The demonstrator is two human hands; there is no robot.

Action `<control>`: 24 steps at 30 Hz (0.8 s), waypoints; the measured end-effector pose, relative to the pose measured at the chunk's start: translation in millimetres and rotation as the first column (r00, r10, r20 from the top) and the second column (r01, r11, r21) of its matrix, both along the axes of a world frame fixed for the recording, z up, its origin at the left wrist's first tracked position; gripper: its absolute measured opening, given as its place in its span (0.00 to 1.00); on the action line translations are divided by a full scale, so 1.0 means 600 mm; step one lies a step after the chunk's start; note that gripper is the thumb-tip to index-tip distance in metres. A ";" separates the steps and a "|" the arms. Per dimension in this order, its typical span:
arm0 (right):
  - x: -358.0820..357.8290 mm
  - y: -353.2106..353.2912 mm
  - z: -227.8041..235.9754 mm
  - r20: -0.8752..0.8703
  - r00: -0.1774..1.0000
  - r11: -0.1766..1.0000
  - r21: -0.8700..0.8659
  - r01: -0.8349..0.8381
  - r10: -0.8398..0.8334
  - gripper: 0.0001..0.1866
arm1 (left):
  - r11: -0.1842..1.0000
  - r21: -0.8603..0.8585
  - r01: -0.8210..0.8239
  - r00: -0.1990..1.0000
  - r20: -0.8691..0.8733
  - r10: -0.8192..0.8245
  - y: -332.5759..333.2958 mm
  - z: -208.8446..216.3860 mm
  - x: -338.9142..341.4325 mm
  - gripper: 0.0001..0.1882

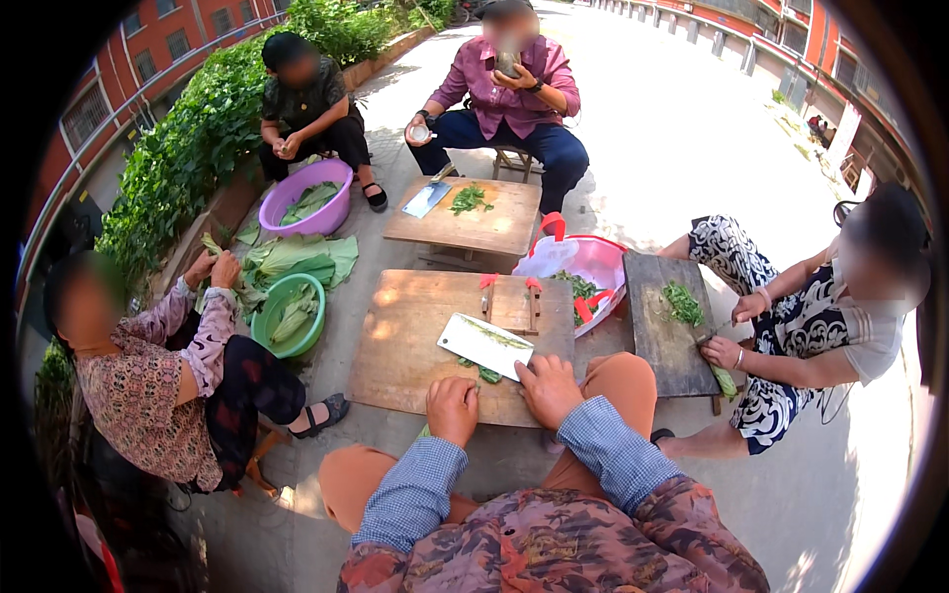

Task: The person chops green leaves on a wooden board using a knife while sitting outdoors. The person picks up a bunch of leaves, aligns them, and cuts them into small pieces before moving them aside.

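My left hand (453, 410) is closed at the front edge of a wooden board (395, 346). A bit of green stalk (425, 432) shows beside its wrist; the hand covers most of it. To the right, my right hand (550, 389) curls at the end of a cleaver (484, 344), whose handle is hidden under my fingers. The wide, shiny blade lies nearly flat above the board, with a greenish streak across it. Several cut green pieces (480, 372) rest just below the blade, between it and my left hand.
A second board (405, 225) with another cleaver (427, 200) stands ahead, before a seated person. At right, a person cuts greens on a dark board (652, 346). A pink bag (603, 259) holds cut greens. Two people at left sit by purple (331, 212) and green (306, 336) basins.
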State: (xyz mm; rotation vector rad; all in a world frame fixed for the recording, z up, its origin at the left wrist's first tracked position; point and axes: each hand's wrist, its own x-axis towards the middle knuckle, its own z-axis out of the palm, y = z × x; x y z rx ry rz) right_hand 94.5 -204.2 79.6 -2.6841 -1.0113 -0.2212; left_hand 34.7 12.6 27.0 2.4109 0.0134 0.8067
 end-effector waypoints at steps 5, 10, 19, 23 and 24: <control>-0.066 -0.002 0.013 -0.081 0.970 0.973 0.022 -0.229 0.230 0.32 | 1.000 0.010 -0.014 1.000 0.011 0.014 -0.001 -0.005 0.002 0.06; -0.103 0.002 -0.016 0.031 0.976 0.967 -0.149 -0.209 0.216 0.34 | 1.000 0.012 -0.014 1.000 0.011 0.014 -0.002 0.000 0.003 0.06; -0.079 0.018 -0.078 0.255 0.954 0.979 -0.171 -0.114 0.156 0.30 | 0.999 0.028 -0.031 0.999 0.019 0.031 0.001 -0.006 0.007 0.07; -0.082 0.009 -0.082 0.165 0.970 0.966 -0.218 -0.139 0.177 0.32 | 0.999 0.006 -0.040 0.998 -0.038 0.040 -0.005 -0.007 -0.002 0.06; -0.077 0.006 -0.099 0.164 0.971 0.973 -0.184 -0.141 0.172 0.33 | 0.999 0.006 -0.046 0.999 -0.005 0.046 -0.008 -0.011 0.000 0.06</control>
